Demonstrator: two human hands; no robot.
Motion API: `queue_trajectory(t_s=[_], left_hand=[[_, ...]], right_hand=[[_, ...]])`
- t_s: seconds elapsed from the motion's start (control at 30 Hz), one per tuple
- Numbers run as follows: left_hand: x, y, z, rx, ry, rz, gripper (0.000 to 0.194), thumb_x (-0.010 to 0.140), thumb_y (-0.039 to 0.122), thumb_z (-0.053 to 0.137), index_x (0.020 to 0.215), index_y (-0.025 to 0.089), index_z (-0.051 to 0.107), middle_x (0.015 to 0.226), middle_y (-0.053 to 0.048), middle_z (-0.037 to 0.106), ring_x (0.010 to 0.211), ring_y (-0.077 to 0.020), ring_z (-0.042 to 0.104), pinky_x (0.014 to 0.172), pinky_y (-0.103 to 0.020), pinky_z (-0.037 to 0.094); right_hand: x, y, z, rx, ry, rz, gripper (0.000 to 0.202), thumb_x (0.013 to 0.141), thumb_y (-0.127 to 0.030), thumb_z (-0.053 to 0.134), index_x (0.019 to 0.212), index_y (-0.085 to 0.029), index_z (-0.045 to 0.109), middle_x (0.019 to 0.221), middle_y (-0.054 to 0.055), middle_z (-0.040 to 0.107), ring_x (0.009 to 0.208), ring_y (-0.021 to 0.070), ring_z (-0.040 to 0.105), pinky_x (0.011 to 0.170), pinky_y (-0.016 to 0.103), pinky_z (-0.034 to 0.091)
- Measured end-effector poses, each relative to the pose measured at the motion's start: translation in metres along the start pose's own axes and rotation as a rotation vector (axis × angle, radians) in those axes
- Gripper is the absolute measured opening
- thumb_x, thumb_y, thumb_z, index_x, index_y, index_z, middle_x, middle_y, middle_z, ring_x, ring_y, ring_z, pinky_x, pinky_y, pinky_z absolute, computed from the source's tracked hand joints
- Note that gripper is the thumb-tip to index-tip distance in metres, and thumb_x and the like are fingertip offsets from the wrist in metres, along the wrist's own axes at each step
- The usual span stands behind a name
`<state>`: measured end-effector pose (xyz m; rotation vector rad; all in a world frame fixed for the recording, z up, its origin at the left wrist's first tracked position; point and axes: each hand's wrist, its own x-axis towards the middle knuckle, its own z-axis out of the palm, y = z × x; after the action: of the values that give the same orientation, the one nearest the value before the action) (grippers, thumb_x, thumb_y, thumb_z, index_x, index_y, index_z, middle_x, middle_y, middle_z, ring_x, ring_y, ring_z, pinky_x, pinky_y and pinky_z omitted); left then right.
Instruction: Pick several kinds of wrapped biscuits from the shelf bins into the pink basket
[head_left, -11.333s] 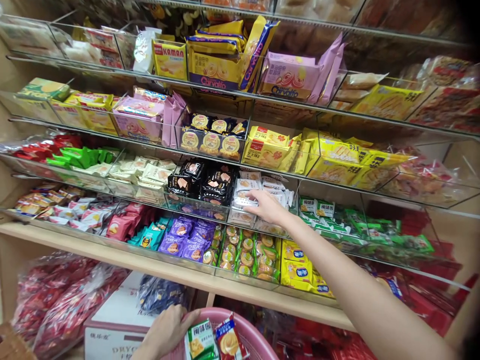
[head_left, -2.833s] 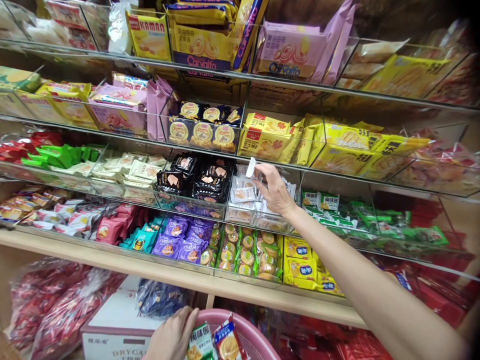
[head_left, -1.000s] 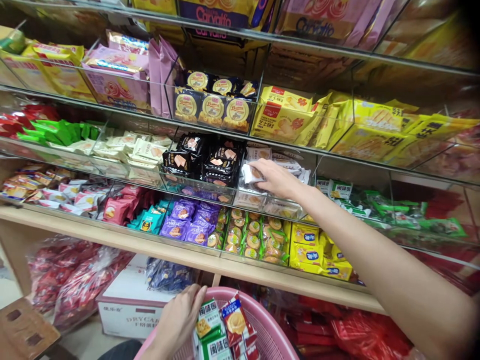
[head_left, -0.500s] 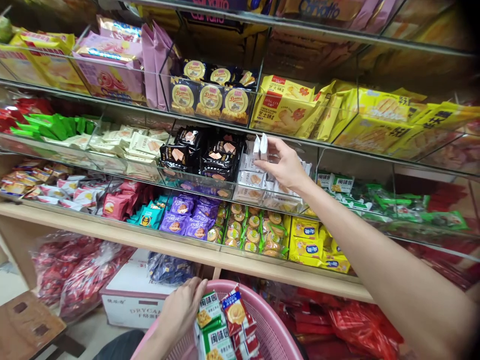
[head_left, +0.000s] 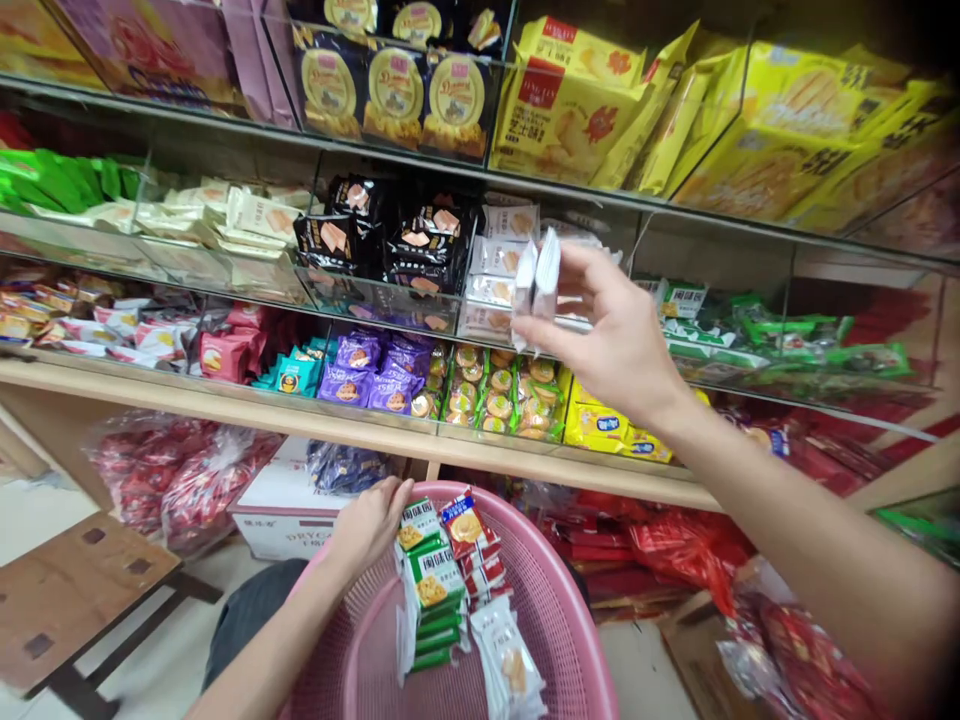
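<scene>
Between the thumb and fingers of my right hand (head_left: pixel 615 325) are two white snack packets (head_left: pixel 537 285), held on edge in front of the middle shelf. Behind them, more white packets (head_left: pixel 495 257) are stacked in their compartment. My left hand (head_left: pixel 375 515) grips the rim of a pink plastic basket (head_left: pixel 559 580), fingers curled over its edge. Inside the basket lie green-and-white snack packets (head_left: pixel 435 580) in a row, red packets (head_left: pixel 469 525) beside them, and white packets (head_left: pixel 506 655) nearer me.
Black packets (head_left: pixel 427 235) fill the compartment left of the white ones. Purple packets (head_left: pixel 375 370) and yellow packets (head_left: pixel 611 420) sit on the lower shelf. A clear shelf front (head_left: pixel 382 300) edges the compartments. A wooden stool (head_left: pixel 82 590) and a white carton (head_left: pixel 289 500) stand at lower left.
My right hand has drawn the two white packets back from the compartment, toward me. The view has tilted down, showing more of the basket. My left hand stays on the rim.
</scene>
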<state>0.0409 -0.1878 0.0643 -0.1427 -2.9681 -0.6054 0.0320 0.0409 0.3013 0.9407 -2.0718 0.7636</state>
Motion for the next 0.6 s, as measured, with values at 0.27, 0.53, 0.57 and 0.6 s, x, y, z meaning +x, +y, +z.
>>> queue_trajectory(t_s=[0.27, 0.53, 0.57, 0.6], left_hand=[[0.0, 0.0, -0.001, 0.037, 0.021, 0.039, 0.045, 0.091, 0.048, 0.015, 0.081, 0.023, 0.051, 0.081, -0.004, 0.068, 0.078, -0.0199, 0.064, 0.057, -0.025, 0.034], [-0.001, 0.004, 0.001, 0.071, 0.024, 0.041, 0.046, 0.091, 0.048, 0.016, 0.081, 0.023, 0.053, 0.084, -0.004, 0.069, 0.078, -0.0198, 0.064, 0.056, -0.024, 0.034], [-0.001, 0.004, 0.001, 0.073, 0.02, 0.038, 0.046, 0.091, 0.048, 0.016, 0.081, 0.022, 0.053, 0.085, -0.004, 0.069, 0.078, -0.0197, 0.064, 0.056, -0.024, 0.034], [-0.001, 0.004, 0.001, 0.075, 0.017, 0.035, 0.046, 0.091, 0.048, 0.016, 0.081, 0.022, 0.053, 0.085, -0.004, 0.069, 0.078, -0.0196, 0.064, 0.057, -0.024, 0.035]], right_hand=[[-0.152, -0.025, 0.031, 0.035, -0.499, 0.573, 0.05, 0.075, -0.032, 0.056, 0.122, -0.021, 0.043, 0.111, 0.008, 0.058, 0.097, 0.0224, 0.055, 0.083, 0.039, 0.044], [-0.222, -0.026, 0.055, 0.107, -0.802, 0.934, 0.088, 0.066, -0.025, 0.061, 0.14, -0.016, 0.014, 0.117, 0.01, 0.058, 0.106, 0.0226, 0.053, 0.087, 0.031, 0.039], [-0.224, -0.026, 0.056, 0.116, -0.806, 0.927, 0.09, 0.065, -0.024, 0.061, 0.14, -0.016, 0.012, 0.119, 0.01, 0.056, 0.107, 0.0226, 0.052, 0.088, 0.031, 0.039], [-0.225, -0.026, 0.057, 0.113, -0.808, 0.917, 0.091, 0.065, -0.023, 0.061, 0.14, -0.017, 0.01, 0.122, 0.01, 0.055, 0.109, 0.0229, 0.051, 0.09, 0.032, 0.037]])
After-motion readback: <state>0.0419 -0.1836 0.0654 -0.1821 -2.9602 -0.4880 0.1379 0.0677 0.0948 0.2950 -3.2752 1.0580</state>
